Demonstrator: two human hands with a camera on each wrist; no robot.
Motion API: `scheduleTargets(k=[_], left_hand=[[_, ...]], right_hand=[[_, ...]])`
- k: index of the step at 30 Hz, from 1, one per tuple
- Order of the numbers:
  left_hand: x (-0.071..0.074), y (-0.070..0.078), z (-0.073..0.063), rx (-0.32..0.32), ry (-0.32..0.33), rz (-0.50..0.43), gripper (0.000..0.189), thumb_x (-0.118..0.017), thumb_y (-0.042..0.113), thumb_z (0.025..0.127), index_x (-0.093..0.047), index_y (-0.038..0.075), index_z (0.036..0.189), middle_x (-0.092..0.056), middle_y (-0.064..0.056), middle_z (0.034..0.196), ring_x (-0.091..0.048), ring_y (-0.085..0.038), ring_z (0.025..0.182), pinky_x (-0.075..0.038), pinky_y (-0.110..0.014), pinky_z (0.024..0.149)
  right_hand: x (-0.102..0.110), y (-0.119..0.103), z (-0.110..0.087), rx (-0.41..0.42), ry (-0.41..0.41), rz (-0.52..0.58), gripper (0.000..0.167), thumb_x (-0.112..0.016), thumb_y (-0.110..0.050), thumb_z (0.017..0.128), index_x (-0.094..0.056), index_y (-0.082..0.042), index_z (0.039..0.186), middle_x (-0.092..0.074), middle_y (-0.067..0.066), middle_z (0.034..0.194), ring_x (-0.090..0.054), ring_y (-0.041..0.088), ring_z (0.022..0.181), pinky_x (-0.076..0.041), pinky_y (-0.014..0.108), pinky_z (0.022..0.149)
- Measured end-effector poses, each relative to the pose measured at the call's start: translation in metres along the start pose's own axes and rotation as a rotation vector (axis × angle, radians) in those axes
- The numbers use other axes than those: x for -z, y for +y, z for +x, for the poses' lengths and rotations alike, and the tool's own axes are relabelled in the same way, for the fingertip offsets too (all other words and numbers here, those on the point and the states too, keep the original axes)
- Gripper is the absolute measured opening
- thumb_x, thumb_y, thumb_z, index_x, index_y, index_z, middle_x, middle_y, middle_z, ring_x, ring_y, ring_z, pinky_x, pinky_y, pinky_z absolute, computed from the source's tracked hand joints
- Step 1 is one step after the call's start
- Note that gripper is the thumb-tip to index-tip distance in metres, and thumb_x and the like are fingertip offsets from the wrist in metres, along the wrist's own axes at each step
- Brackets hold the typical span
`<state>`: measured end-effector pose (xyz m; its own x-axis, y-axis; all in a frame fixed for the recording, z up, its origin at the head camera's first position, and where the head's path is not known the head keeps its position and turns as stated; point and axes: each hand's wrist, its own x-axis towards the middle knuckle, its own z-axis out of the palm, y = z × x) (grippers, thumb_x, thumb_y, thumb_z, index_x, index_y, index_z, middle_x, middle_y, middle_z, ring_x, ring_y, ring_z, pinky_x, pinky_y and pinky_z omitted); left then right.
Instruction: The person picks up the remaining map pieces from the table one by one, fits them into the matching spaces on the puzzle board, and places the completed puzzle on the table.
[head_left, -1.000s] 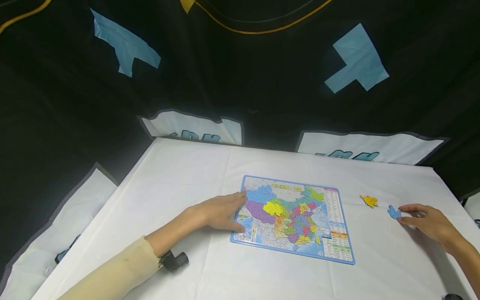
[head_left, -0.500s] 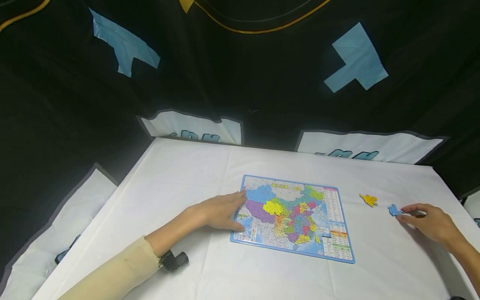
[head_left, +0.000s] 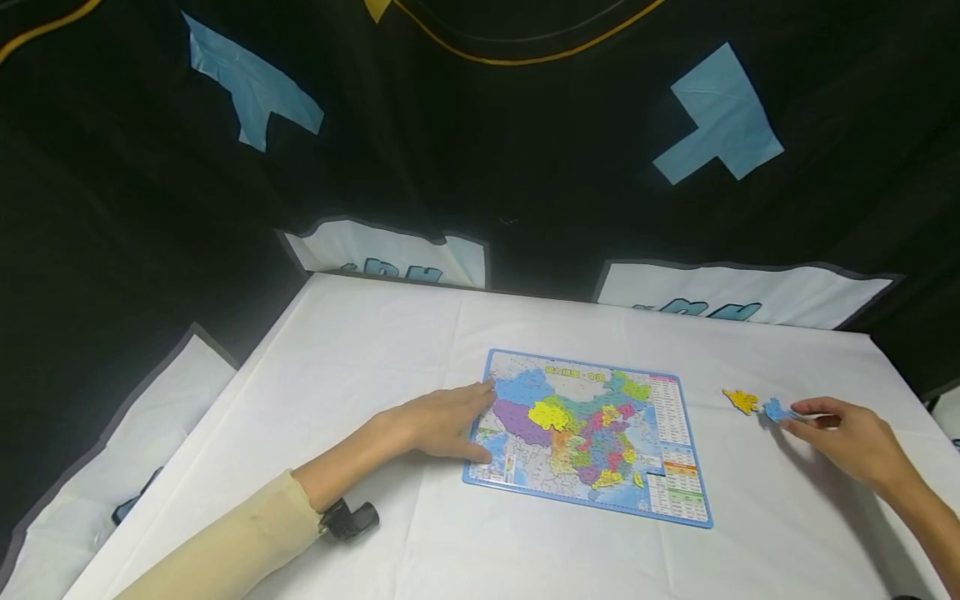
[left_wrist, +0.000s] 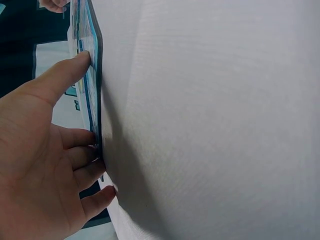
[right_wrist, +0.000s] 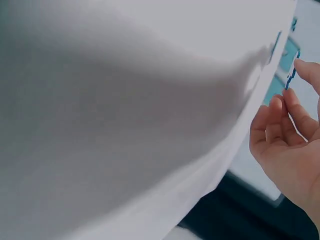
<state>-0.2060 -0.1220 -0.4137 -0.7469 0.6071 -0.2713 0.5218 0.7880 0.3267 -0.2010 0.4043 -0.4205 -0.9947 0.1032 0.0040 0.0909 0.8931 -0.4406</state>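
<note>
Between thumb and fingertips my right hand (head_left: 855, 437) pinches a blue puzzle piece (head_left: 776, 410). The right wrist view catches that piece (right_wrist: 292, 72) edge-on, held above the white cloth. Just left of it in the head view lies a yellow-orange puzzle piece (head_left: 741, 402). My left hand (head_left: 444, 423) rests with straight fingers on the left edge of a blue-rimmed map puzzle board (head_left: 525, 483). In the left wrist view, the thumb and fingertips of this hand (left_wrist: 45, 150) touch the board's edge (left_wrist: 98, 100). Colored map pieces, one a raised yellow piece (head_left: 549, 415), sit on the board.
A white cloth (head_left: 390, 333) covers the table, whose far edge meets a black curtain (head_left: 450, 167) with blue tape on it. Papers with blue lettering (head_left: 742, 287) hang along the back edge. A black wrist camera (head_left: 351, 521) is strapped to my left wrist.
My right hand has lifted the blue piece off the cloth and carried it left, close to the yellow-orange piece. The left hand and the board have stayed in place.
</note>
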Motion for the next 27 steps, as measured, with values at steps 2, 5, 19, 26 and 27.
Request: scheduleTargets(k=[2,5,19,26,27], left_hand=[[0.000,0.000,0.000,0.001,-0.001,0.002,0.089,-0.069,0.052,0.090,-0.033,0.001,0.155,-0.018,-0.012,0.164,-0.020,-0.022,0.149,-0.022,-0.037,0.119],[0.001,0.001,-0.001,-0.004,0.001,0.003,0.089,-0.069,0.051,0.090,-0.034,0.001,0.154,-0.019,-0.013,0.164,-0.021,-0.023,0.149,-0.022,-0.038,0.119],[0.001,0.001,0.000,-0.002,0.002,0.002,0.088,-0.069,0.051,0.090,-0.035,0.001,0.154,-0.020,-0.013,0.164,-0.022,-0.023,0.149,-0.023,-0.038,0.119],[0.001,0.001,0.000,0.004,-0.005,0.004,0.088,-0.069,0.050,0.090,-0.034,0.001,0.154,-0.019,-0.012,0.164,-0.021,-0.022,0.149,-0.023,-0.038,0.119],[0.001,0.001,0.000,0.005,-0.006,0.003,0.088,-0.069,0.050,0.091,-0.033,0.001,0.154,-0.019,-0.012,0.164,-0.021,-0.022,0.149,-0.023,-0.038,0.119]], right_hand=[[0.000,-0.011,-0.002,0.047,0.009,0.005,0.053,-0.073,-0.031,0.091,-0.060,0.014,0.116,-0.061,0.033,0.107,-0.055,0.043,0.093,-0.044,0.031,0.059],[-0.002,-0.029,-0.006,0.113,0.003,0.028,0.050,-0.074,-0.031,0.091,-0.063,0.011,0.116,-0.063,0.031,0.108,-0.058,0.043,0.093,-0.045,0.031,0.060],[-0.023,-0.118,-0.032,0.335,-0.061,0.172,0.038,-0.080,-0.024,0.086,-0.068,-0.002,0.114,-0.067,0.017,0.114,-0.065,0.034,0.099,-0.058,0.035,0.080],[-0.046,-0.150,-0.047,0.492,-0.101,0.232,0.029,-0.083,-0.016,0.083,-0.071,-0.008,0.107,-0.068,0.003,0.108,-0.066,0.024,0.094,-0.058,0.040,0.081],[-0.050,-0.154,-0.049,0.511,-0.114,0.236,0.028,-0.083,-0.014,0.082,-0.071,-0.009,0.107,-0.068,0.002,0.107,-0.066,0.023,0.094,-0.057,0.041,0.082]])
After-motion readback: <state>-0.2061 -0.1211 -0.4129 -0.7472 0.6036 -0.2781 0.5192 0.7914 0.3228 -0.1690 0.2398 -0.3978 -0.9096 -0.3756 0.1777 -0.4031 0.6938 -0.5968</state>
